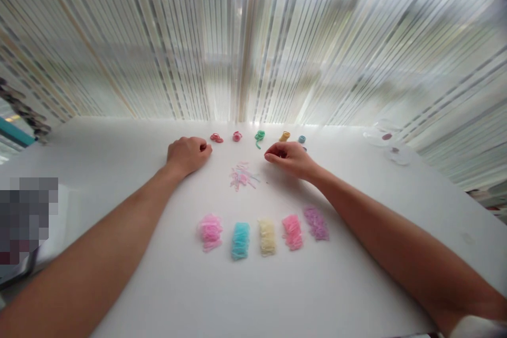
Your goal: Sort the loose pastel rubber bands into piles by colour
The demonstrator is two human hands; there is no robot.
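Note:
My left hand (pixel 188 156) rests on the white table with its fingers curled into a loose fist, and nothing shows in it. Its knuckles lie near a small red coiled bundle (pixel 216 138). My right hand (pixel 290 159) is held in a pinch, thumb and fingertips together; anything between them is too small to make out. Left of it and closer to me lies a loose scatter of thin pink and pale strips (pixel 242 177). Behind the hands sit a pink coil (pixel 237 136), a green coil with a loose tail (pixel 259 138), a yellow coil (pixel 284 136) and a blue coil (pixel 301 139).
Nearer me, piles of short strips form a row: pink (pixel 210 232), turquoise (pixel 240 241), cream (pixel 266 236), coral pink (pixel 292 232) and purple (pixel 316 224). Clear round pieces (pixel 396 155) lie at the right. A striped string curtain (pixel 245 42) hangs behind the white table (pixel 253 296).

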